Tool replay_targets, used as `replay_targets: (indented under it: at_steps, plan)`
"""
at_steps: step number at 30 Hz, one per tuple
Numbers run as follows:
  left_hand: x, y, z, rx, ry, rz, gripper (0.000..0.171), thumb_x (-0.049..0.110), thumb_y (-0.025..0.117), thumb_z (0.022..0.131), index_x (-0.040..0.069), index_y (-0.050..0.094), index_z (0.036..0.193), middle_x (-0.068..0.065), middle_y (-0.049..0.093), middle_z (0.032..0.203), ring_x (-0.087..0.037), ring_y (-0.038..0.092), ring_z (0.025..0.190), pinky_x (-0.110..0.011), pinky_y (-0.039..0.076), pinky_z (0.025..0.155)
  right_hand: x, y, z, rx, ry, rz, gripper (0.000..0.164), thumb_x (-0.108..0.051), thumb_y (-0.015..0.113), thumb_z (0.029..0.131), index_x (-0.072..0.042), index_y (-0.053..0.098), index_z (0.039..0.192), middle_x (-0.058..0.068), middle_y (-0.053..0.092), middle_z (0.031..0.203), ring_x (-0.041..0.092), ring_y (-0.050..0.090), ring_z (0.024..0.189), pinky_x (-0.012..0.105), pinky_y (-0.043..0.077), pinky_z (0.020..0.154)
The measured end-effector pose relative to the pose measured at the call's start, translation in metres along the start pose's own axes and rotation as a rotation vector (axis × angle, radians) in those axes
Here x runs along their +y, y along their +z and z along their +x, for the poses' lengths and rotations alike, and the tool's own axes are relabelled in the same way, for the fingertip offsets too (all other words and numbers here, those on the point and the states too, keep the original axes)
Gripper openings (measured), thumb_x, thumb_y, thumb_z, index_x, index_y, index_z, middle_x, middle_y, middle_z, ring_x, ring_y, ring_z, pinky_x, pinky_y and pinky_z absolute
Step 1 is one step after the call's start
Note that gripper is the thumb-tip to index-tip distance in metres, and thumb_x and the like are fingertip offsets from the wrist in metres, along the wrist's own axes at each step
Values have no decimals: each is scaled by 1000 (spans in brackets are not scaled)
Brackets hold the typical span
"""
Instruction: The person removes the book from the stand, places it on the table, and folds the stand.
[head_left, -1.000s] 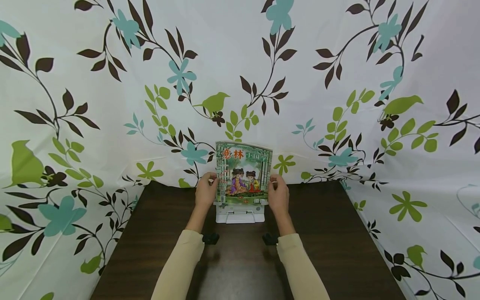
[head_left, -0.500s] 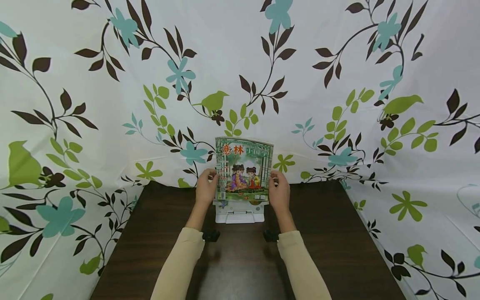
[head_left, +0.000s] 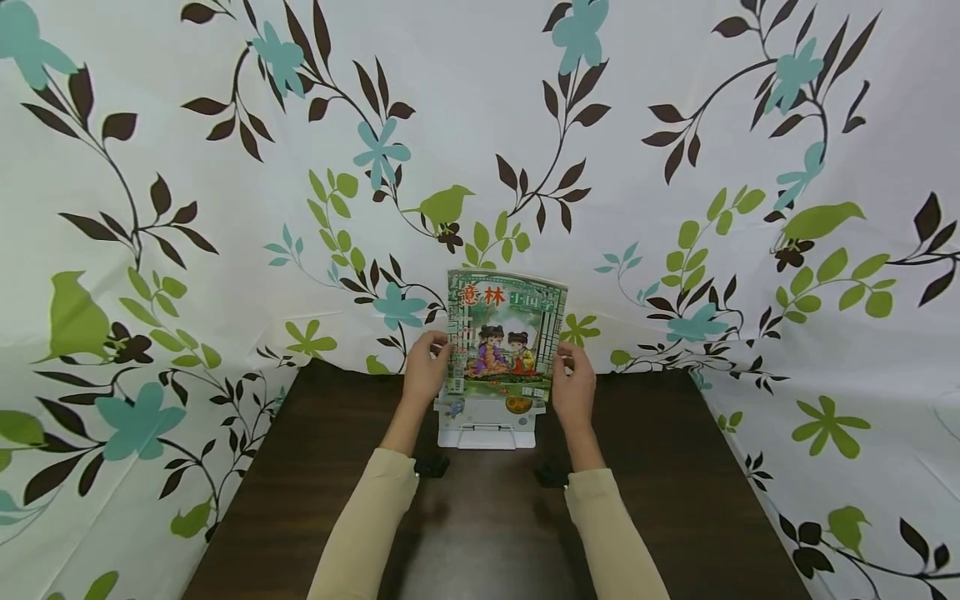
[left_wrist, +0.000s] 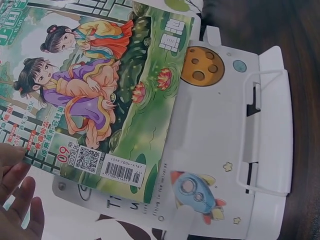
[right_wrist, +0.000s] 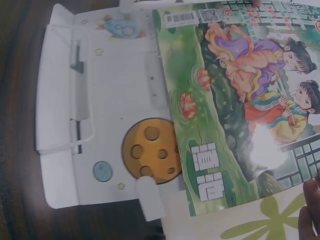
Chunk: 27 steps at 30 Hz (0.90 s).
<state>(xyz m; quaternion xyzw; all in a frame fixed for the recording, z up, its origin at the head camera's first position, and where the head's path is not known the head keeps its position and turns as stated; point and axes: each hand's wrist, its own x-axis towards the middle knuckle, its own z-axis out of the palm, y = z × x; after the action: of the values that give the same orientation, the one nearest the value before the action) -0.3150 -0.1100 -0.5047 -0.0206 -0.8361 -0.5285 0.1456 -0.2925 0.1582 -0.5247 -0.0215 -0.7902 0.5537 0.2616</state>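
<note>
A person's left hand (head_left: 424, 371) and right hand (head_left: 574, 387), seen from the head camera, gripped opposite edges of a magazine (head_left: 506, 337) before a white reading stand (head_left: 486, 438). In the left wrist view, a rocket print (left_wrist: 195, 195) showed beside the cover; in the right, a cratered-planet print (right_wrist: 150, 147).

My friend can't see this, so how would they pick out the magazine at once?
At the far side of the dark table, find the white stand. Hiding its upper part, between the left hand and right hand, is the magazine: unlike the mostly white stand, its green cover shows red characters and two cartoon children.
</note>
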Motion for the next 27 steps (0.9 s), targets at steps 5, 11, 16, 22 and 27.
replay_targets:
  at_steps: [5,11,16,22,27]
  plan:
    - [11,7,3,-16,20,-20,23,21,65,109,6,70,127,-15,70,124,-33,66,113,-49,56,83,-4,-13,1,39,-14,11,25,-10,62,110,-5,69,133,18,69,130,40,70,118,53,55,86]
    - [20,8,5,-18,32,-41,22,21,66,109,7,69,125,-14,70,125,-33,66,115,-50,55,86,-10,-19,2,52,-20,21,27,-12,63,110,-6,70,135,18,69,131,39,69,119,54,55,90]
    - [22,9,4,-27,42,-64,23,21,65,109,7,69,127,-15,69,124,-31,65,109,-45,55,80,-13,-23,0,76,-8,5,28,-13,63,110,-8,71,136,16,70,132,38,70,119,54,55,90]
    - [26,13,2,-34,55,-88,24,22,64,110,8,68,129,-13,69,123,-28,66,101,-38,52,75,-17,-31,-1,111,-22,33,26,-14,65,109,-8,73,133,17,71,129,40,69,118,53,54,92]
    - [34,18,-2,-38,51,-118,24,22,64,110,7,68,128,-14,69,126,-30,68,107,-46,56,81,-19,-39,0,139,-40,19,27,-16,65,109,-11,74,134,14,72,128,32,69,111,33,51,86]
